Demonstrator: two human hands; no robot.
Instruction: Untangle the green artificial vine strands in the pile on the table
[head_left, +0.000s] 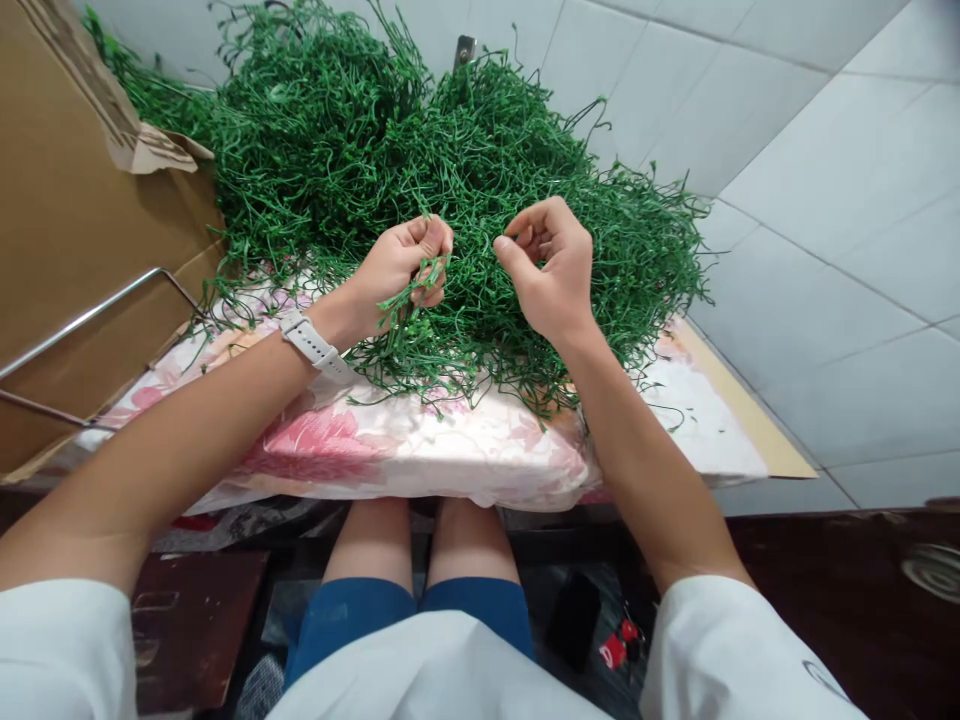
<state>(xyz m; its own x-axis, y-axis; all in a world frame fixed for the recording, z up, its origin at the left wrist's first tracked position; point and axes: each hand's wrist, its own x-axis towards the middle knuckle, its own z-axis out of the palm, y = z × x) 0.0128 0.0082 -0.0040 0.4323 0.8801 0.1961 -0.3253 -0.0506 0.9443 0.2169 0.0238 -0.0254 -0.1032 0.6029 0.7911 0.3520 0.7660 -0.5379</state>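
Green plastic, thin and wiry, makes up the sprig (403,298) that our left hand (399,268) grips in a closed fist. Its long axis slants from the fingers down and leftward, just above the flowered cloth (420,455). Our right hand (551,268) curls just beside it, thumb extended; whether it pinches a strand we cannot tell. Behind both lies the tangled, bushy pile (450,150) of similar stems, with smooth brown cardboard (60,220) at its left.

Floral cloth (420,440) covers the bench (757,420). Cardboard box (67,230) stands at left, metal rail (90,315) across it. White tiled floor (825,250) lies at right.
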